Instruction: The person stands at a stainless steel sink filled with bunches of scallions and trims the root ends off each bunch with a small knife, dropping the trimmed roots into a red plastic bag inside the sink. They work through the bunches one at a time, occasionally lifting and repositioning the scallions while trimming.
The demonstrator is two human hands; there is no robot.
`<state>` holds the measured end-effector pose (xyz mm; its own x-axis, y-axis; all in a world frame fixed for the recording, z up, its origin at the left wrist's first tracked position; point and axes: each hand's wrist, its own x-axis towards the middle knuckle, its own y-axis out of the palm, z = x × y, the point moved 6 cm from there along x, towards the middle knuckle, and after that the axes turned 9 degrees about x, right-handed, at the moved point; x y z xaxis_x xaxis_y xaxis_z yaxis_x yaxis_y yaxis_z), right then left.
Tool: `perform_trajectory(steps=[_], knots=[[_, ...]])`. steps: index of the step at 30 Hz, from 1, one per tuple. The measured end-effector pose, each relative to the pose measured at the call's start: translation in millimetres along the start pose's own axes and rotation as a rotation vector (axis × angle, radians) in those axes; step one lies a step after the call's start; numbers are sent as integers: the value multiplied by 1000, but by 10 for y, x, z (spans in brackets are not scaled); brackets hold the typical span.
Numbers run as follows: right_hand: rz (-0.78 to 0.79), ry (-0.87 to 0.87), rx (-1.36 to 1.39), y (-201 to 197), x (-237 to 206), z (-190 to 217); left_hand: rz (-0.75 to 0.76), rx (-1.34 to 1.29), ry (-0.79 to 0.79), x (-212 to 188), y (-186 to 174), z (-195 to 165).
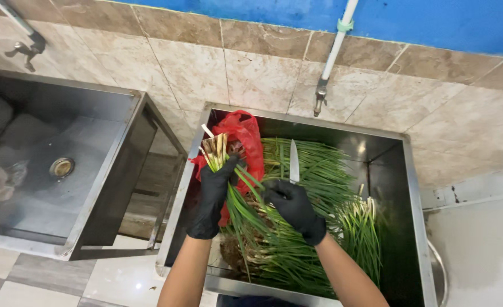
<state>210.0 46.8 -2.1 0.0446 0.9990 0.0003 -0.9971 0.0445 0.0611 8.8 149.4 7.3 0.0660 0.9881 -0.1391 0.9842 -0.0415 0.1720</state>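
Nearest to us are our two bare forearms, reaching down into a metal sink [410,187] from its near edge. Both hands wear black gloves.

Our left hand [214,196] is squeezed shut around a bunch of green onions [220,156]. We hold it just below the white root ends, which stick up above our fist. The long green leaves hang down from our hand into the sink.

Our right hand [294,207] is closed tight on the handle of a small knife [294,162]. The blade points up and away from us, just beside the bunch but not touching it.

The sink is full of more green onions [319,227]. They lie in a big loose heap, with some white ends showing on the right. A red plastic bag [245,139] sits at the back left of the sink, right behind the bunch we hold.

We think the onions are light and soft. The leaves bend and could snap or bruise if we squeeze hard. They may be wet and slippery. The white ends are firmer, so that is the best place to hold them.

A tap [320,96] hangs over the sink from a white pipe. Another sink [120,148] stands to the left, with a drain [61,167] in its bottom.
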Motion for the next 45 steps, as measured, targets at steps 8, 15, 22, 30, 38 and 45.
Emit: perform_trajectory(steps=[8,15,22,30,38,45], knots=[[84,-63,-80,279,-32,-96,-91,66,-16,-1,-429,-46],[194,-153,-131,792,290,-408,-270,-81,60,-16,-1081,-63],[-147,-235,66,1051,1256,-455,-428,103,-48,-273,-2018,-165],[-286,-532,148,1132,2015,-173,-526,71,-129,-543,-2327,-80],[103,85,96,1017,1214,-678,-241,-5,-115,-272,-1492,159],[89,85,205,248,134,-678,248,206,-205,-165,39,701]])
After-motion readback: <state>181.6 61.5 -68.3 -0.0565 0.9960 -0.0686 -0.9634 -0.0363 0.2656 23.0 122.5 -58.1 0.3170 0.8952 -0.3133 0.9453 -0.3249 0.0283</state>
